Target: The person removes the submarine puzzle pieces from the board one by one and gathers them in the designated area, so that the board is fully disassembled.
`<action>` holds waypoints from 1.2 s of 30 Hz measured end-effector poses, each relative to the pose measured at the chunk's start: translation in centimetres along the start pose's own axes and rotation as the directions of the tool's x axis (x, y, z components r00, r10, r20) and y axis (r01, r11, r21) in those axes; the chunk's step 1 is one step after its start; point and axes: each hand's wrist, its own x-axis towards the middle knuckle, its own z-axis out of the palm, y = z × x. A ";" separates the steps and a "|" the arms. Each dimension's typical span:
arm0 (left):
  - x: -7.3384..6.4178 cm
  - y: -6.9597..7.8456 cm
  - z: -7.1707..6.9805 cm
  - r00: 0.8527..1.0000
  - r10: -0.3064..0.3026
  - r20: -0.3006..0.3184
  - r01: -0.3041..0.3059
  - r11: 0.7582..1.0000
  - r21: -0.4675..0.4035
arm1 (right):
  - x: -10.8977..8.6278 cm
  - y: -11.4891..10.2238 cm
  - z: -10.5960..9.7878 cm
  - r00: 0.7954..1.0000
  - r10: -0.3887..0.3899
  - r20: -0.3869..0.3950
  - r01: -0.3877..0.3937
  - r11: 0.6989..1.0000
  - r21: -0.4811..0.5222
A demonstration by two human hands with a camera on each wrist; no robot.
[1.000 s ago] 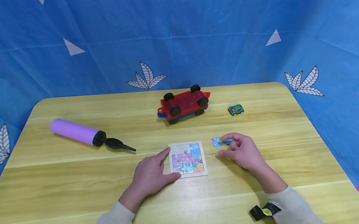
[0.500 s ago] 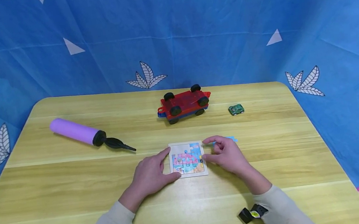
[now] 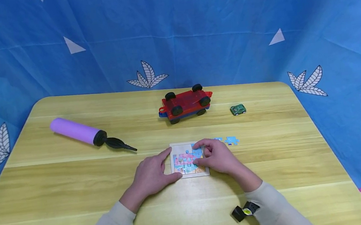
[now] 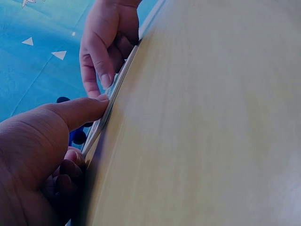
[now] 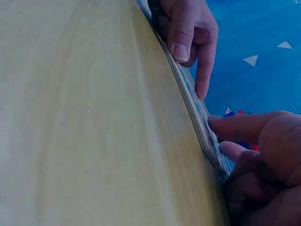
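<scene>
A small square jigsaw puzzle point(image 3: 188, 159) in a pale frame lies on the table, its pink and blue pieces partly filling it. My left hand point(image 3: 155, 173) holds the frame's left side, index fingertip at the upper left corner and thumb over the lower edge. In the left wrist view, that thumb rests on the frame and the other fingers curl beside it. Over the puzzle's right side is my right hand point(image 3: 218, 156), thumb and index finger spread apart, fingertips on the pieces. Two loose blue puzzle pieces point(image 3: 232, 140) lie just beyond it, one partly hidden by the hand.
A red and blue toy wagon point(image 3: 186, 104) with black wheels stands at the back middle. Right of it sits a small green toy car point(image 3: 238, 109). A purple hand pump point(image 3: 75, 131) with a black nozzle lies at the left. Blue cloth point(image 3: 172, 32) hangs behind the table.
My right hand has moved left from the loose pieces onto the puzzle's right side, uncovering more of those pieces. The left hand has stayed at the frame.
</scene>
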 end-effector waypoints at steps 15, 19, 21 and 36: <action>0.0 0.1 0.0 1.000 -0.005 -0.003 0.005 1.000 0.000 | 0.5 -0.1 0.3 0.999 0.034 0.009 -0.034 0.999 -0.008; 0.0 0.1 -0.1 1.000 -0.009 -0.003 0.009 1.000 0.005 | 0.6 -0.1 0.4 0.999 0.042 0.002 -0.042 0.999 0.003; 0.0 0.2 0.0 1.000 -0.008 -0.005 0.008 1.000 0.006 | 0.6 -0.1 0.5 0.999 0.045 -0.002 -0.045 0.999 0.007; 0.0 0.2 -0.1 1.000 -0.003 -0.007 0.003 1.000 0.013 | 0.6 0.2 0.5 1.000 0.004 -0.018 -0.003 0.999 0.053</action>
